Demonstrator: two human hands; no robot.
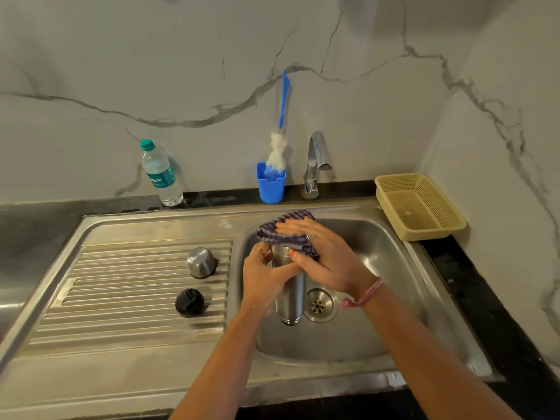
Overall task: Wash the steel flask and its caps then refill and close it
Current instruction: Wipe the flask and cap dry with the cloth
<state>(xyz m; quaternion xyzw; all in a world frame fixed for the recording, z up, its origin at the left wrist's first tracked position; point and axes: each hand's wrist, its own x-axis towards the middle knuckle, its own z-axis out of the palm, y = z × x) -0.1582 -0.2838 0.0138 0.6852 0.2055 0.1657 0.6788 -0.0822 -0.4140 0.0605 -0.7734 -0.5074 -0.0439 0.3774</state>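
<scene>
Marble-veined wall fills the frame's upper half above a steel sink (394, 268). At centre, over the basin, the left hand (266, 277) grips the steel flask (289, 292) while the right hand (327, 259) presses a striped cloth (288, 230) against its top. Left of centre, the steel cap (201, 262) and black cap (189, 302) sit on the drainboard (121, 283).

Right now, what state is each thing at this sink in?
steel flask: uncapped, held over the basin by the left hand.
striped cloth: pressed on the flask by the right hand.
steel cap: off, on the drainboard.
black cap: off, on the drainboard.
tap: not running.
water bottle: capped.
</scene>
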